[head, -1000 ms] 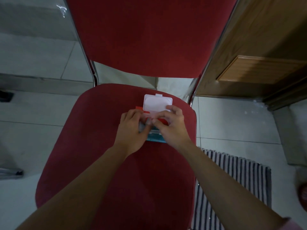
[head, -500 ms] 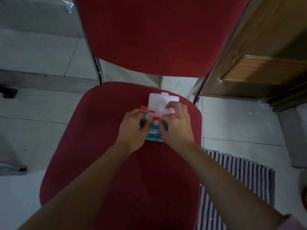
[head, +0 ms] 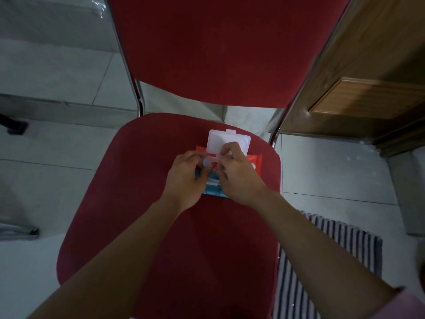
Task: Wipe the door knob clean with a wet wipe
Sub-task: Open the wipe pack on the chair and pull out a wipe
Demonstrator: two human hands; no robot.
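Head camera: we had the wipe pack (head: 215, 188) on the red chair seat (head: 142, 192), lid (head: 227, 140) flipped open. Our left hand (head: 186, 178) pinned it; our right hand (head: 239, 173) pinched at the opening. Soft, limp, damp, we judged; take a corner.

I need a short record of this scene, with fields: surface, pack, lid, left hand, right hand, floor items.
surface: red chair seat
pack: wet wipe pack lying on the seat
lid: white flip lid, open
left hand: left hand on the pack, fingers at the opening
right hand: right hand pinching at the opening
floor items: striped mat, right of the chair
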